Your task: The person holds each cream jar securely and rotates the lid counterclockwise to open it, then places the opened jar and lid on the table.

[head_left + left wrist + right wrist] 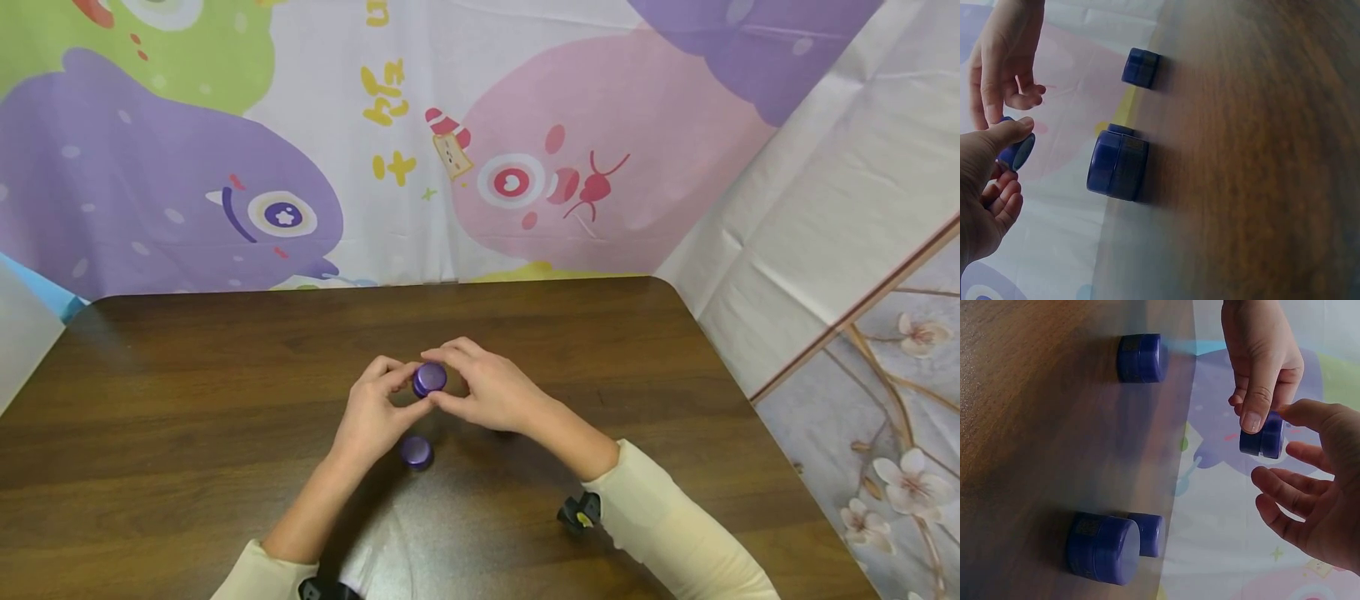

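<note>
Between both hands, raised above the table, is a small purple round jar [430, 378] with a lid; a thin seam shows between lid and body in the right wrist view. My left hand [372, 417] pinches it between thumb and forefinger from the left. From the right, the thumb and forefinger of my right hand [491, 387] hold its lid end, with the other fingers spread loosely. Another purple jar [416, 452] stands on the table just below the left hand. Two more jars, a large one [1104, 548] and a smaller one [1147, 532] partly behind it, stand near the right hand.
The brown wooden table [187, 400] has rounded far corners. A cartoon-printed cloth [405, 225] hangs along its back edge, and a white panel with a floral print [900, 467] runs down the right. Black wrist devices [579, 512] sit at the cream sleeves.
</note>
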Tool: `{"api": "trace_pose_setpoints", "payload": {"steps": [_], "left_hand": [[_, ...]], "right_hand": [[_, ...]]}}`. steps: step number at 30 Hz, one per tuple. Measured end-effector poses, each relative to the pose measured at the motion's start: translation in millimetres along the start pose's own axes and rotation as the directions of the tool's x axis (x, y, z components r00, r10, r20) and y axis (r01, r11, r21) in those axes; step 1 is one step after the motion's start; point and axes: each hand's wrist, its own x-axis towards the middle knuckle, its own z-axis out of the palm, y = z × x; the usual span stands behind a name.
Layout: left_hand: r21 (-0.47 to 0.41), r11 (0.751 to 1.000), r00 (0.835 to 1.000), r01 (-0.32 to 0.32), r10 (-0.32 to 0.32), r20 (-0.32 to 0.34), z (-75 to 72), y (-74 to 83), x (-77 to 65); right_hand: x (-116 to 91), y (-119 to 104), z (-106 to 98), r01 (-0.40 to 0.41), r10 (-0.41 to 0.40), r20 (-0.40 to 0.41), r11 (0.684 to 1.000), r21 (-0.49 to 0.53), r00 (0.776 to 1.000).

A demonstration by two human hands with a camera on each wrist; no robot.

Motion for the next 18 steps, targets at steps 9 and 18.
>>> {"api": "trace_pose_setpoints", "payload": {"steps": [9, 18], "left_hand": [[0.001, 1.000, 1.000, -0.013, 0.013, -0.009, 0.7, -0.8, 0.4], [0.002, 1.000, 1.000, -0.022, 0.022, -0.012, 1.9, -3.2, -0.5]], "right_hand": [[0.6, 0.8, 0.7, 0.001, -0.001, -0.006, 1.000, -0.004, 1.000], [0.8, 2.0, 2.2, 0.012, -0.012, -0.021, 1.000, 0.006, 1.000]]}}
